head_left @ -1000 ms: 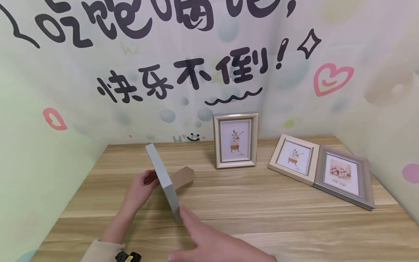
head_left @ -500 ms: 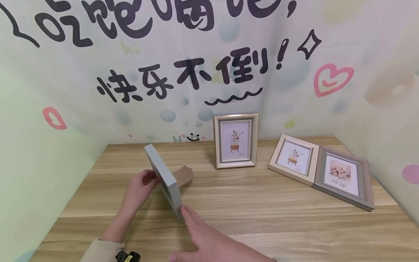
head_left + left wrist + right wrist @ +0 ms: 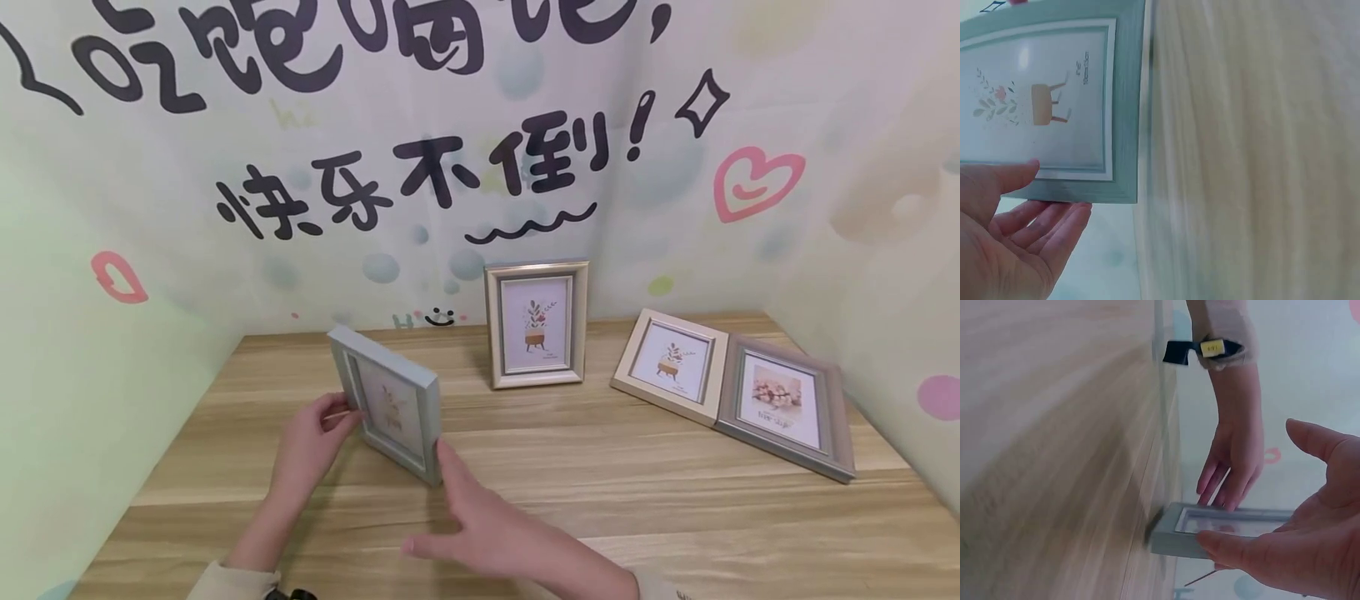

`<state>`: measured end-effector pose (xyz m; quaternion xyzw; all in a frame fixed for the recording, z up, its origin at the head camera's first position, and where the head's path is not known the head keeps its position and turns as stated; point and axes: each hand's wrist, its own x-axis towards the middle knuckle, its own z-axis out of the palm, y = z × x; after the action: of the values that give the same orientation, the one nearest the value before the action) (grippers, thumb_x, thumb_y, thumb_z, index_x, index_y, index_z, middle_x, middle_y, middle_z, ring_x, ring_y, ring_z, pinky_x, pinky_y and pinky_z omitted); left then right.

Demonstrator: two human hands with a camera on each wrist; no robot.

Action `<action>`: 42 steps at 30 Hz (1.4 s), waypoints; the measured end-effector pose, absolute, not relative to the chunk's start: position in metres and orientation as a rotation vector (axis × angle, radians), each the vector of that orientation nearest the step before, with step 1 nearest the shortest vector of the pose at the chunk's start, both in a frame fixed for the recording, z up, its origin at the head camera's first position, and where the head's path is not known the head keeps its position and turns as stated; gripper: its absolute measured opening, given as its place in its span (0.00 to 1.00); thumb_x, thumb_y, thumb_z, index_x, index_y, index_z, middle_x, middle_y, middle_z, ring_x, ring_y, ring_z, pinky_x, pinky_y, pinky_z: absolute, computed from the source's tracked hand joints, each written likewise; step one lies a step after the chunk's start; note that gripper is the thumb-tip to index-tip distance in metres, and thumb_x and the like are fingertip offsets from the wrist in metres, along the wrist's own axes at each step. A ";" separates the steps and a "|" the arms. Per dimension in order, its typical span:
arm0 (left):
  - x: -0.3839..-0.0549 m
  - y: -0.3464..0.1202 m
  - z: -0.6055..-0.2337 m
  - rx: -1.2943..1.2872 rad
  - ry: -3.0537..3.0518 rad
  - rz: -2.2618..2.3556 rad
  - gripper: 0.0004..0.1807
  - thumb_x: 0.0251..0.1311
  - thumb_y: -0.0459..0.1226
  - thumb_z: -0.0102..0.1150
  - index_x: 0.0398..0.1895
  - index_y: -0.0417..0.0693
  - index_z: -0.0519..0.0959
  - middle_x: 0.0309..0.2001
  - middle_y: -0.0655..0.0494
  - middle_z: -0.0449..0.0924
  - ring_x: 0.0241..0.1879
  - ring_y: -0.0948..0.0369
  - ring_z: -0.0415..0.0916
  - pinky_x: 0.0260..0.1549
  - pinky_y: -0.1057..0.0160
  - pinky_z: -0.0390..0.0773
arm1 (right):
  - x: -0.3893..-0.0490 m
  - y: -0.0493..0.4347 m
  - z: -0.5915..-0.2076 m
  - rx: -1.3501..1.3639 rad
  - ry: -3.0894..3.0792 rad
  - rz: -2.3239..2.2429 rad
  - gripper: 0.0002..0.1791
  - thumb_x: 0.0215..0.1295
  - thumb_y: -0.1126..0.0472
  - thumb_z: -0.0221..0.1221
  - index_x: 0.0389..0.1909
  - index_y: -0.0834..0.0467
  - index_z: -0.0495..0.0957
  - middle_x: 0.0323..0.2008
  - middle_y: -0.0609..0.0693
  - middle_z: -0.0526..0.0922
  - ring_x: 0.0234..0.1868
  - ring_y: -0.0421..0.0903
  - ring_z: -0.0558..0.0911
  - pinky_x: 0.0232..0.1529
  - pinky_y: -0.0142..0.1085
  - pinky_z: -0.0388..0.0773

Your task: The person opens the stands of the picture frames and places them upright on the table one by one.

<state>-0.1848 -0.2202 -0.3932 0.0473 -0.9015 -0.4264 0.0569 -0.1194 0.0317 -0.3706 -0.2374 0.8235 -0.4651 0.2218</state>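
A blue-green picture frame (image 3: 390, 408) stands upright on the left of the table, angled to the right, its front showing a plant-pot print. My left hand (image 3: 311, 437) pinches its left edge. In the left wrist view, the thumb of that hand (image 3: 1004, 244) lies on the front border while the fingers reach behind the edge. My right hand (image 3: 487, 521) touches the frame's right edge with extended fingers, thumb spread away. The right wrist view shows those straight fingers (image 3: 1229, 549) against the frame's side (image 3: 1179, 544). The back of the frame is hidden.
A champagne-coloured picture frame (image 3: 581, 325) stands near the back wall. Two more frames lie side by side at the right, one cream (image 3: 628, 379) and one grey-brown (image 3: 832, 408). Wood-grain table (image 3: 600, 475) spreads between them and my hands. A printed cloth (image 3: 315, 275) hangs behind.
The blue-green frame has turned from nearly edge-on so its front faces me more; its brown back stand has gone out of sight. My right hand has moved slightly right and away along with the edge.
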 end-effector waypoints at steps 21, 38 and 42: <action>-0.251 -0.196 -0.395 0.140 -2.611 -1.488 0.30 0.71 0.35 0.52 0.72 0.31 0.61 0.70 0.31 0.65 0.68 0.39 0.69 0.65 0.47 0.74 | -0.267 0.007 -0.404 -0.478 2.420 -1.759 0.58 0.62 0.53 0.65 0.81 0.51 0.34 0.80 0.56 0.49 0.78 0.58 0.55 0.78 0.55 0.53; -0.254 -0.188 -0.398 0.103 -2.742 -1.323 0.38 0.68 0.37 0.56 0.74 0.29 0.53 0.69 0.27 0.61 0.65 0.34 0.67 0.65 0.40 0.72 | -0.265 0.009 -0.404 -0.519 2.563 -1.655 0.57 0.62 0.57 0.65 0.80 0.59 0.35 0.79 0.62 0.48 0.78 0.61 0.54 0.78 0.57 0.53; -0.252 -0.182 -0.393 0.146 -2.716 -1.234 0.42 0.67 0.40 0.58 0.77 0.34 0.49 0.72 0.31 0.54 0.70 0.36 0.59 0.70 0.38 0.64 | -0.255 0.018 -0.396 -0.566 2.573 -1.613 0.56 0.63 0.56 0.65 0.80 0.60 0.35 0.80 0.61 0.45 0.79 0.60 0.51 0.78 0.56 0.51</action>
<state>-0.2517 -0.1818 -0.3926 0.0488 -0.9066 -0.4120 0.0773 -0.2552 0.0182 -0.3964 -0.1832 0.8326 -0.5221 0.0262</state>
